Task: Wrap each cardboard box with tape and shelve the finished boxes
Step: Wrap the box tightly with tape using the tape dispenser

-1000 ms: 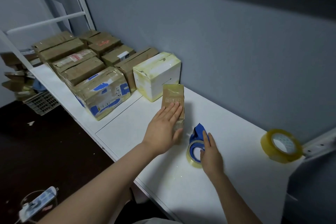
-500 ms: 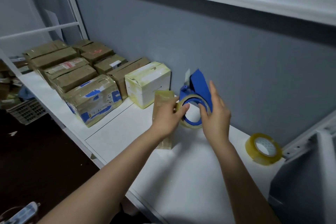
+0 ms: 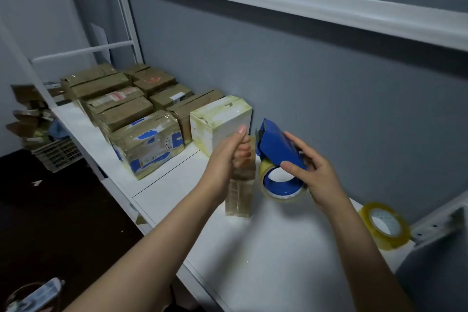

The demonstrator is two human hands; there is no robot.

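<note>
One small cardboard box [image 3: 240, 192] is held upright on the white shelf [image 3: 278, 256], with one blue tape dispenser [image 3: 277, 145] just to its right.

The box's upper part is gripped by the left hand [image 3: 226, 159], fingers curled round it and thumb raised; its glossy taped lower end rests on the shelf. The dispenser, a blue plastic shell, is pinched by the right hand [image 3: 320, 180], thumb on the near face and fingers spread behind. Two rolls of yellowish clear tape are seen: one ring [image 3: 272, 191] in the dispenser, one spare roll [image 3: 386, 227] lying at the right. Far left, one white box [image 3: 220, 119] is packed against a cluster of brown taped boxes [image 3: 124, 114].
</note>
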